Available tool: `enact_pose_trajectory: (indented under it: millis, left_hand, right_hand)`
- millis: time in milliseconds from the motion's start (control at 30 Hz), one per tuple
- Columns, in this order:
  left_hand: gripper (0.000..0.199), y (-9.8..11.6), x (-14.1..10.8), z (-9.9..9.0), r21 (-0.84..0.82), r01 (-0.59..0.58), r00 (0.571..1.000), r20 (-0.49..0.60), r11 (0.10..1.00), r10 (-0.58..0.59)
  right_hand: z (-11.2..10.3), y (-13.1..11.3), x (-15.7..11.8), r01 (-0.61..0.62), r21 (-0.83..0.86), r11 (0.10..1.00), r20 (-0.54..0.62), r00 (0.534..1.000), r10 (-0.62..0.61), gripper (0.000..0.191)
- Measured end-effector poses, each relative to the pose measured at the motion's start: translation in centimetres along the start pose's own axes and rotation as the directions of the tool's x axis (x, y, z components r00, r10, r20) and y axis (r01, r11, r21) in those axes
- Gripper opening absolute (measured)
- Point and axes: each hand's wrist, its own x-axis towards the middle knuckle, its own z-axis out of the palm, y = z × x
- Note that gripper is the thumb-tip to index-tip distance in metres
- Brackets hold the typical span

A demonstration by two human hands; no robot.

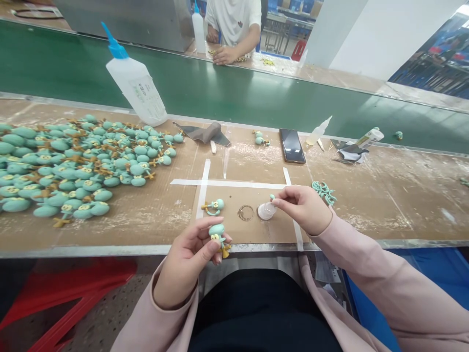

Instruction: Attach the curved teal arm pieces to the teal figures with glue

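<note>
Between the fingers of my left hand (pixel 196 256) is a small turquoise cartoon figurine (pixel 215 236) with yellow eyes and a mustard-coloured lower part. My right hand (pixel 306 208) pinches a small turquoise piece (pixel 272 197), its far end hidden by the fingertips, right at the top of a small white cup (pixel 266 211). Another turquoise figurine (pixel 219 204) lies on the cardboard just beyond my left hand, a curved part beside it. A brown ring-shaped mark (pixel 245 213) is left of the cup. Curved turquoise pieces (pixel 324 192) are heaped beyond my right wrist.
A large pile of figurines (pixel 69 168) covers the left side. Behind it stands a tall glue bottle (pixel 137 90). A phone (pixel 292 145), a small dropper bottle (pixel 319 131) and a white tube (pixel 370 139) lie farther back. Across the green belt (pixel 176 80) a person (pixel 234 29) handles small parts.
</note>
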Motion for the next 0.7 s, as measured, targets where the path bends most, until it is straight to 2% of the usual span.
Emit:
enact_pose_trajectory:
  millis: [400, 533, 700]
  left_hand:
    - [0.031, 0.1, -0.1, 0.1, -0.002, 0.006, 1.000, -0.022, 1.000, -0.006]
    - [0.029, 0.1, -0.2, 0.0, -0.008, 0.008, 1.000, -0.011, 1.000, -0.008]
    - [0.029, -0.2, -0.2, -0.1, -0.013, 0.003, 1.000, 0.001, 1.000, -0.003]
  right_hand:
    - [0.2, -0.1, -0.2, 0.053, -0.045, 0.998, -0.028, 0.998, -0.054, 0.019]
    - [-0.2, -0.1, -0.4, 0.051, -0.014, 0.999, -0.038, 0.998, -0.051, 0.018]
    - [-1.0, 0.2, -0.4, 0.069, -0.015, 0.998, 0.035, 0.997, -0.068, 0.017]
